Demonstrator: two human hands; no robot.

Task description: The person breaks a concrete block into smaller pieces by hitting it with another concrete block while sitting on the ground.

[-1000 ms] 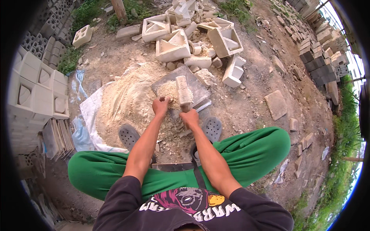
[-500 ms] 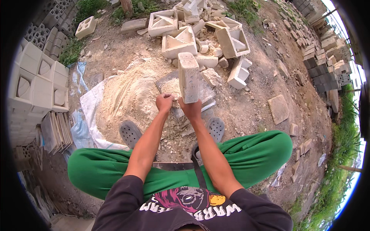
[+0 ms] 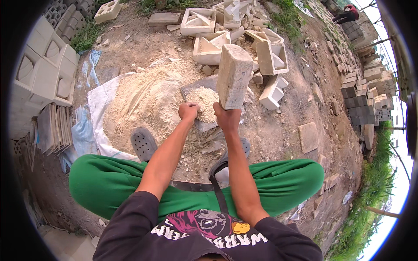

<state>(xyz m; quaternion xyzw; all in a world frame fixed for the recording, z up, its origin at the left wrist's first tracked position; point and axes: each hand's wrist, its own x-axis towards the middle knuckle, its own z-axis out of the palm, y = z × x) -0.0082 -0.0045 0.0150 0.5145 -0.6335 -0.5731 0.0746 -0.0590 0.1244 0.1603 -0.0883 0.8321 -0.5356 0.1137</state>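
My right hand (image 3: pixel 227 118) is closed at the lower end of a pale, dusty rectangular block (image 3: pixel 235 78), which stands up from the fist, slightly tilted; any handle is hidden. Beside it on the left, my left hand (image 3: pixel 189 112) has its fingers pinched together, and what they hold, if anything, cannot be made out. Under and between the hands lies a grey slab (image 3: pixel 206 126) topped with crushed cream-coloured grit (image 3: pixel 201 96). A broad heap of pale powder and crumbs (image 3: pixel 143 95) spreads to the left on a white sheet (image 3: pixel 99 115).
Broken cream blocks (image 3: pixel 211 48) and rubble lie beyond the slab. Pale moulded blocks (image 3: pixel 41 82) are stacked at left above leaning thin boards (image 3: pixel 54 128). A flat stone (image 3: pixel 308 137) lies right. Grey blocks (image 3: pixel 359 102) and a distant person (image 3: pixel 347 14) are farther right.
The block in my right hand has moved right and looks larger, raised toward the view. More of the grit on the slab now shows between my hands. The view has shifted somewhat.
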